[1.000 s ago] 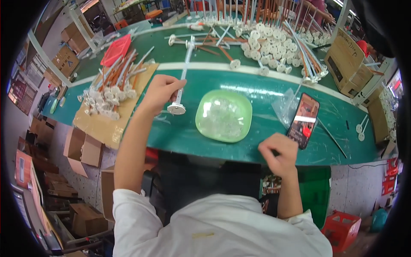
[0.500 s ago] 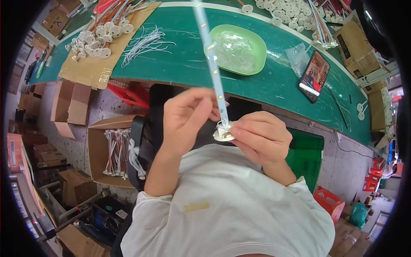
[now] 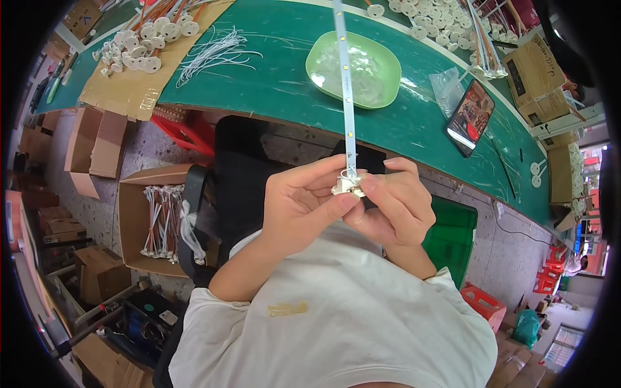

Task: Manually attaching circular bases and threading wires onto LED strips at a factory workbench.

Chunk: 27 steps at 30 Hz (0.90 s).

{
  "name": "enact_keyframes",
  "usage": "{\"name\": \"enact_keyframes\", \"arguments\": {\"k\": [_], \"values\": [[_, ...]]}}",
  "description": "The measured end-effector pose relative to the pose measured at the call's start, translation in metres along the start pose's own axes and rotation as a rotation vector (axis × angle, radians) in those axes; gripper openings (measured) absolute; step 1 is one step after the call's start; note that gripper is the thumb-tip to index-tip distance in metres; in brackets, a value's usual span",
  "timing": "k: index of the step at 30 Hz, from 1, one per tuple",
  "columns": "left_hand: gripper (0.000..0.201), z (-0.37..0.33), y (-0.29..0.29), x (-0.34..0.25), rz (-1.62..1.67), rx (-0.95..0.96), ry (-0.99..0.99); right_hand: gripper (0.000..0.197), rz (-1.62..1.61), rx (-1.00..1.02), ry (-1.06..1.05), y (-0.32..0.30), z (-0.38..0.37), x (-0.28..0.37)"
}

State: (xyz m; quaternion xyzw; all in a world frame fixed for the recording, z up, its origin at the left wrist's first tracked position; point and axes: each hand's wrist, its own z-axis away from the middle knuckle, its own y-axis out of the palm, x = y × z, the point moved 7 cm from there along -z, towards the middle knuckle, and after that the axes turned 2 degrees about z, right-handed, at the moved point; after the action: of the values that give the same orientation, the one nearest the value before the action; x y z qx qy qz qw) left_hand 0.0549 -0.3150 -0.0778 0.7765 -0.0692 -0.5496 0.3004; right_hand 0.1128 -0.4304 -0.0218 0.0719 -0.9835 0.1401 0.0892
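Note:
Before my chest I hold an LED strip (image 3: 349, 116), a long narrow white bar dotted with small yellow chips, standing nearly upright. At its lower end sits a small white round base (image 3: 350, 187) with thin white wires around the joint. My left hand (image 3: 301, 204) grips the base from the left, its thumb pressed on the front. From the other side my right hand (image 3: 396, 205) pinches the same base between thumb and fingers. The fingers hide part of the base.
On the green table (image 3: 272, 84) are a light green tray (image 3: 396, 74) of clear small pieces, white wires (image 3: 217, 55), a phone (image 3: 473, 118) and piles of white round bases (image 3: 139, 48). A carton (image 3: 129, 223) of bundled strips stands lower left; a green bin (image 3: 453, 236) is at right.
My left hand has come down from beside the strip onto the base and now grips it. The strip has swung from a leftward lean to nearly upright. My right hand keeps its pinch.

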Motion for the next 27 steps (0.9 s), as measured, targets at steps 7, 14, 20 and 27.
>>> {"name": "enact_keyframes", "arguments": {"k": [7,14,20,27], "values": [[0.045,-0.001,-0.003,0.008,0.112,0.040,-0.029,0.019,-0.030,0.063,0.006,-0.002,0.004,-0.004],[0.043,0.000,-0.004,0.024,0.403,0.032,-0.169,0.022,-0.156,0.126,0.056,-0.003,-0.002,-0.014],[0.045,-0.001,0.002,0.020,0.437,0.012,-0.179,0.024,-0.142,0.128,0.032,-0.004,-0.006,-0.009],[0.049,0.000,-0.001,0.002,0.148,0.078,0.024,0.026,-0.664,0.282,0.721,0.000,0.000,-0.035]]}}
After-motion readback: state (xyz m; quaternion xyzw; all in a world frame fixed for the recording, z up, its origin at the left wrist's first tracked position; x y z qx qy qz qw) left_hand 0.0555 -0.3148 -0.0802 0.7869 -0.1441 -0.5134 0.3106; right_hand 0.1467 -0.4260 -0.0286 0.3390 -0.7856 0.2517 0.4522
